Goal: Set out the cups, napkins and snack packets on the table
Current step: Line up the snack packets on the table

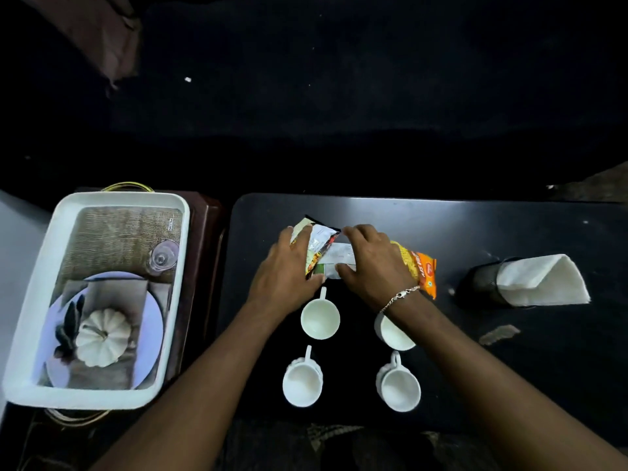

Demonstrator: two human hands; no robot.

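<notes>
Several white cups stand on the black table (475, 226): one (320, 317) just below my left hand, one (394, 333) partly under my right wrist, and two nearer me (302, 382) (398, 385). Both hands rest on a pile of snack packets beyond the cups. My left hand (289, 263) grips a dark-and-white packet (317, 243). My right hand (370, 263) presses on a white-and-green packet (336, 258) and covers most of an orange-and-yellow packet (423, 270). White napkins (543, 280) stick out of a dark holder (475, 287) lying at the right.
A white rectangular tray (30, 317) with a printed picture on its base sits on a brown stand to the left of the table. A worn patch (499, 334) marks the tabletop at the right. Everything beyond the table is dark.
</notes>
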